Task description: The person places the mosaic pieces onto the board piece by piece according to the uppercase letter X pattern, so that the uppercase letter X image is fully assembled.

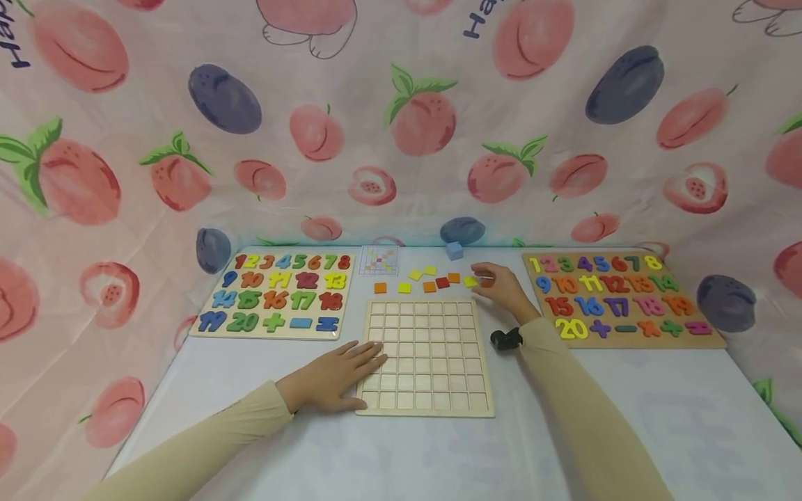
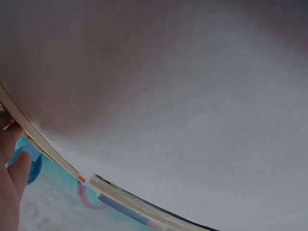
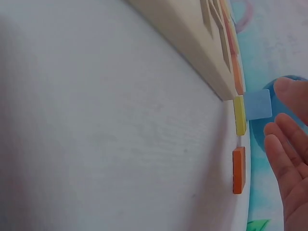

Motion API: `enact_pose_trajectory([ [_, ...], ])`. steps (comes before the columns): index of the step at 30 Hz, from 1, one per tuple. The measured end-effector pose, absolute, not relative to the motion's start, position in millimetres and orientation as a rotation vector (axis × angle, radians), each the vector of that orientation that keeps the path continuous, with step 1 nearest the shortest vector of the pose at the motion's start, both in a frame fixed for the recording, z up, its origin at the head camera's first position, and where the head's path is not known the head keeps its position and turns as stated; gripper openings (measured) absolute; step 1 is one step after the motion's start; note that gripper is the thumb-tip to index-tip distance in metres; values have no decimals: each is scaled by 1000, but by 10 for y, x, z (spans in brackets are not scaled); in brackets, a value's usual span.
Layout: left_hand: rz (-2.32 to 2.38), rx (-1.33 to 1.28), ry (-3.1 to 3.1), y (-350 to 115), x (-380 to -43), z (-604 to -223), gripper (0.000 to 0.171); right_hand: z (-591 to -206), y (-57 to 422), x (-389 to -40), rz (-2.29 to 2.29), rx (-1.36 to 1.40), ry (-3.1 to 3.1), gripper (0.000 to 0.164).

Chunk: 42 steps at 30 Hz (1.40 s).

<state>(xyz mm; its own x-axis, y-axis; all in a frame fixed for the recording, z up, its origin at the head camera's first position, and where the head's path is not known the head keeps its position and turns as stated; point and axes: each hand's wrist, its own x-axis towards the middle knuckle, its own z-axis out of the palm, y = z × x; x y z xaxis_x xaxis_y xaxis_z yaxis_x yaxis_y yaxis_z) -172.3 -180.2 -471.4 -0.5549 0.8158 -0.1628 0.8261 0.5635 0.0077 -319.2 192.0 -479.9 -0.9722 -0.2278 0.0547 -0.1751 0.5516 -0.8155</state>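
Observation:
A wooden grid board (image 1: 422, 412) with square recesses lies at the middle of the table. My left hand (image 1: 335, 376) rests on its left edge, fingers straight and spread over the first cells. In the left wrist view, part of the left hand (image 2: 10, 166) shows at the board's side. My right hand (image 1: 501, 287) is beyond the board's far right corner, beside a yellow tile (image 1: 470, 282). The right wrist view shows its thumb and fingers apart with nothing between them, near the yellow tile (image 3: 239, 115) and an orange tile (image 3: 239, 170).
Several more tiles, including a red one (image 1: 443, 282), lie behind the board. A printed pattern card (image 1: 379, 260) and a blue cube (image 1: 454, 251) are farther back. Number puzzle boards flank the grid at left (image 1: 263, 335) and right (image 1: 708, 339). A patterned cloth (image 1: 401, 181) hangs behind.

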Motion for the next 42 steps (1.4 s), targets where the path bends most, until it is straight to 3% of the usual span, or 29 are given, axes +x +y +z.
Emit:
enact_pose_trajectory([
  [22, -177, 1288, 2636, -1699, -1657, -4645, 79, -4853, 1866, -3304, -1314, -220, 2671, 50],
  [42, -131, 1252, 2638, -1713, -1630, -4618, 78, -4852, 1778, -3358, -1087, -200, 2698, 39],
])
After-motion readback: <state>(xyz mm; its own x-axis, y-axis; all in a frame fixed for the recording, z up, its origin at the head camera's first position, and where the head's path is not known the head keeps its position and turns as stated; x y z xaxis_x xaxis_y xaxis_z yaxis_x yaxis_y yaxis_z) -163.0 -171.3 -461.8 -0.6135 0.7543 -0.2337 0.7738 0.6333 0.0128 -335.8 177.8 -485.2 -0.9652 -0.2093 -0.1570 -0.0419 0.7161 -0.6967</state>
